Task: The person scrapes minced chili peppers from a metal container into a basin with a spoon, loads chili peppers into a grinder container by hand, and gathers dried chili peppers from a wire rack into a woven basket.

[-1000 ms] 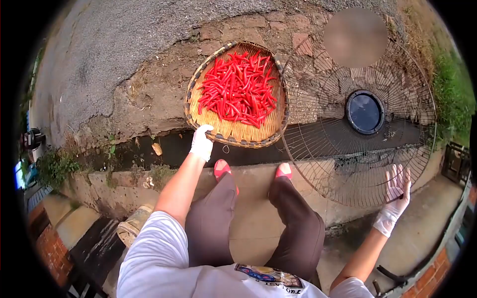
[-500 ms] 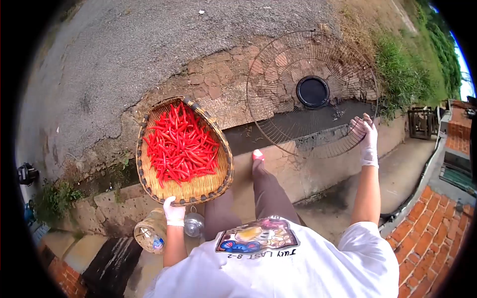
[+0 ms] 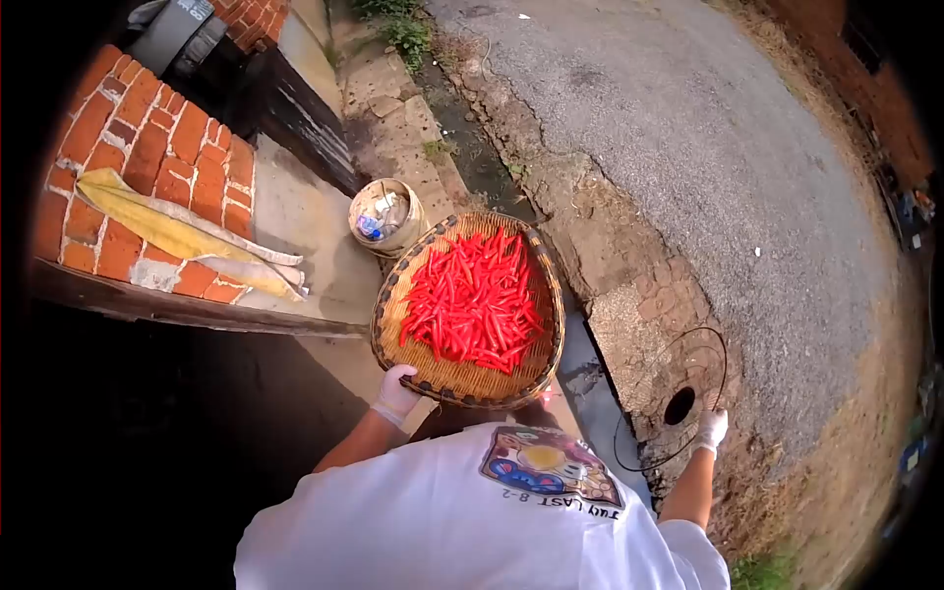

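My left hand (image 3: 395,393), in a thin white glove, is closed on the near left rim of a woven bamboo basket (image 3: 462,382). Bright red chili peppers (image 3: 472,300) are heaped inside it. Off to the right, my gloved right hand (image 3: 713,429) is at the edge of a round wire rack (image 3: 725,359), closed on its rim. The rack's thin wires are hard to see against the ground; a dark round disc (image 3: 678,405) shows at its middle.
A bucket (image 3: 411,228) with litter inside stands just beyond the basket. A narrow water channel (image 3: 590,379) runs beside the concrete path. Yellow and white cloths or gloves (image 3: 187,228) lie on a brick wall (image 3: 147,138) at the left. Rough paving (image 3: 708,177) lies right.
The view has swung left toward the brick wall. I have turned with the basket in my left hand. My right hand, open a second ago, is now closed on the rack's rim.
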The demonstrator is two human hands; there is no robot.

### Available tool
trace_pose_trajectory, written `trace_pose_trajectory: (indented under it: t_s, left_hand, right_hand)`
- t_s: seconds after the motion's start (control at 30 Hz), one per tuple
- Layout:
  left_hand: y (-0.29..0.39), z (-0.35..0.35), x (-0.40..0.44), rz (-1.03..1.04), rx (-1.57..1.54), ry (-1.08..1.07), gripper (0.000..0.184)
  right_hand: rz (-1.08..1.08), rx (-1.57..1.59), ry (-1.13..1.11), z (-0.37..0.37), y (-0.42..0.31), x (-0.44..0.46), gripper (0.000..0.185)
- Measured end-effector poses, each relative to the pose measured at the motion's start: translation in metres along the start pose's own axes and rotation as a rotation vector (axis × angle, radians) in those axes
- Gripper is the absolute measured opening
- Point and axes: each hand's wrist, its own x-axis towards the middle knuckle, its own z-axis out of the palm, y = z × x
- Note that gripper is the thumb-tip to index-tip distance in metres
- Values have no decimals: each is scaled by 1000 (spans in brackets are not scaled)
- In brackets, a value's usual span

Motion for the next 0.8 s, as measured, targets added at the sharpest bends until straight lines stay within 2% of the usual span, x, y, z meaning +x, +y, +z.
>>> trace_pose_trajectory:
  t_s: [0.03,0.07,0.2,0.23,0.37,0.43,0.47,0.5,0.6,0.67,0.73,0.8]
  left_hand:
    - [-11,-20,-13,21,-35,-19,52]
    - [-23,-35,-29,86,-62,58,39]
    - [-50,-74,-106,149,-233,303,18]
    - [-59,-82,-121,181,-286,346,16]
    - [-81,-131,-155,293,-441,435,10]
    - [-96,-168,-165,365,-542,501,12]
    - [-81,-147,-185,379,-604,497,20]
    - [-81,-157,-191,422,-636,508,22]
    - [-75,-207,-215,530,-681,497,25]
    - [-99,-280,-220,671,-423,566,20]
    - [-74,-294,-229,578,-694,546,13]
    - [-46,-291,-247,622,-678,557,14]
  right_hand:
    - [-113,22,-22,23,3,17,28]
    - [-167,-81,14,47,0,37,29]
    - [-498,-216,-233,88,-74,59,33]
    - [-575,-315,-245,89,-97,46,31]
    - [-726,-244,-191,140,-156,12,28]
    - [-1033,-487,-162,223,-158,68,27]
    - [-919,-338,-166,195,-189,7,28]
    - [-812,-177,-159,147,-230,-79,29]
    - [-874,-74,-147,166,-299,-189,31]
    - [-908,-36,-152,214,-348,-246,31]
    - [-1014,18,-225,201,-401,-355,30]
    - [-1136,60,-226,223,-444,-419,33]
